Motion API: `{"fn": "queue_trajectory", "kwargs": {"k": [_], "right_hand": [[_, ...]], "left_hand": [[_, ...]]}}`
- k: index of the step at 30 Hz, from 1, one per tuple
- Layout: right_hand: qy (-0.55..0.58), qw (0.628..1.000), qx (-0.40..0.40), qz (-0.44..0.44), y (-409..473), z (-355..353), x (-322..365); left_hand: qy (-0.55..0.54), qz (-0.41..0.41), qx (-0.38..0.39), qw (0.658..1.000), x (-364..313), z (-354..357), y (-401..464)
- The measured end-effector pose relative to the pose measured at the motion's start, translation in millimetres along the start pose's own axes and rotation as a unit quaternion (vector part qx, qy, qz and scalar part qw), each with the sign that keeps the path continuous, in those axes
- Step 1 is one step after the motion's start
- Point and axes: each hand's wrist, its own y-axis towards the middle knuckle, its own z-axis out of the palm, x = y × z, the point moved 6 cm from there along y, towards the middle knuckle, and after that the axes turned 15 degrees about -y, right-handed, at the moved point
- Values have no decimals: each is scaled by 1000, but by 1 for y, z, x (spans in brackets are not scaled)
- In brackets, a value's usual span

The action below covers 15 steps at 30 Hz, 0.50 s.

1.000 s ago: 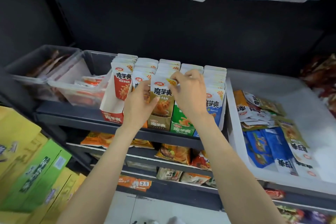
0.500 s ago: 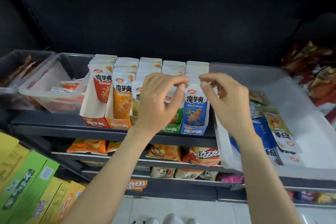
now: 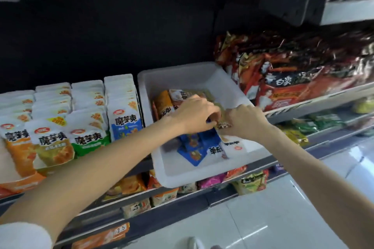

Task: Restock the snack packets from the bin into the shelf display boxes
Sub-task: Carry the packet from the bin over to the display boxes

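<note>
Both hands reach into the white bin (image 3: 180,176) on the shelf, left hand (image 3: 194,116) and right hand (image 3: 245,122) with fingers curled, pinching one snack packet (image 3: 222,125). The display boxes (image 3: 66,127) alongside look nearly full; several loose packets (image 3: 194,147) remain.

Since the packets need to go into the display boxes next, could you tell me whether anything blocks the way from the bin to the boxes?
Nothing visible does. Both hands, left hand and right hand, are already on packets inside the white bin, and the display boxes stand directly beside its left wall, open at the top.
</note>
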Motion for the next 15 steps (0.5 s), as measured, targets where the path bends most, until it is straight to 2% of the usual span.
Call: {"fn": "queue_trajectory", "kwargs": {"k": [2, 4, 7, 9, 12, 13, 15], "right_hand": [[-40, 997, 16, -57, 1, 6, 12], [-35, 996, 33, -71, -1, 10, 15], [-27, 997, -33, -57, -3, -1, 11], [-27, 997, -72, -24, -7, -11, 5], [88, 986, -129, 65, -16, -28, -19], [140, 968, -191, 87, -23, -37, -29], [226, 901, -344, 135, -42, -53, -47]], "left_hand": [[56, 8, 52, 997, -2, 15, 14], [80, 11, 90, 993, 0, 27, 22], [63, 6, 109, 992, 5, 36, 24], [23, 16, 65, 997, 7, 31, 26], [-59, 33, -50, 996, 7, 8, 26], [-89, 26, -83, 992, 7, -2, 24], [-133, -7, -163, 978, 10, -24, 15]]}}
